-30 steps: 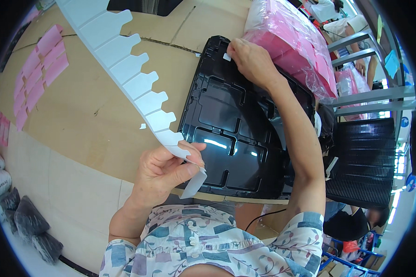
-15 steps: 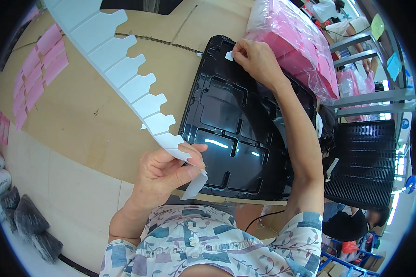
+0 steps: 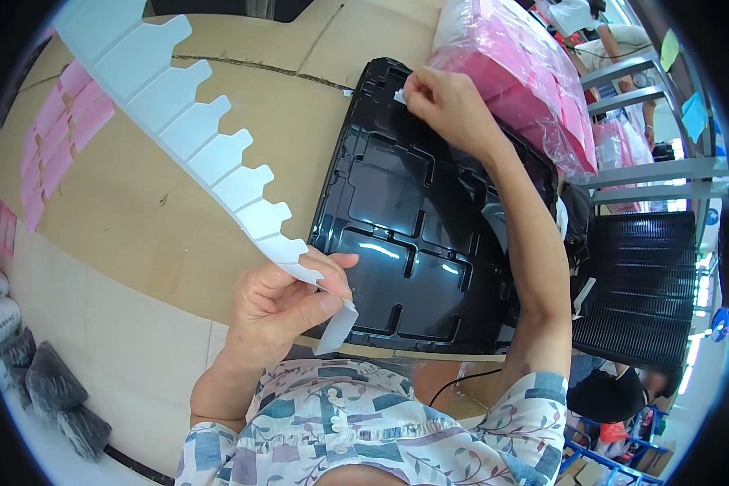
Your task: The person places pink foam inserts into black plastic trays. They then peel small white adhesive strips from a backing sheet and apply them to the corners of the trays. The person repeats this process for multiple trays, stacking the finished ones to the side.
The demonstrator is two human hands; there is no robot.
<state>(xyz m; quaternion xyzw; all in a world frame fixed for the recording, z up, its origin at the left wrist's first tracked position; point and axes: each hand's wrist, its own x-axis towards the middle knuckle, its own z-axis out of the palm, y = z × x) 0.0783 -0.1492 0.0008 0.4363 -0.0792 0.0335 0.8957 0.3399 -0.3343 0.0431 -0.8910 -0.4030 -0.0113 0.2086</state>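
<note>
My left hand [image 3: 277, 306] pinches a long white strip of tabbed labels [image 3: 215, 166] near its lower end. The strip rises up and left past the hand, and a short folded end [image 3: 336, 328] hangs below the fingers. At the far left corner of a glossy black moulded plastic tray [image 3: 390, 182], my right hand [image 3: 452, 109] is closed, thumb and fingers pinched together at a small white label [image 3: 399, 95]. The fingertips partly cover that label. Whether they grip it or press it onto the tray rim is hidden.
Beneath the tray lies a brown cardboard surface [image 3: 170, 243]. Pink labels [image 3: 65, 130] lie in rows at the left. A plastic-wrapped pink stack [image 3: 518, 89] stands against the tray's far right side. Grey metal rails [image 3: 656, 178] and a black ribbed panel [image 3: 636, 283] are at the right.
The label strip and my left hand have shifted slightly left. My right hand has moved a little left over the small white label, covering more of it.
</note>
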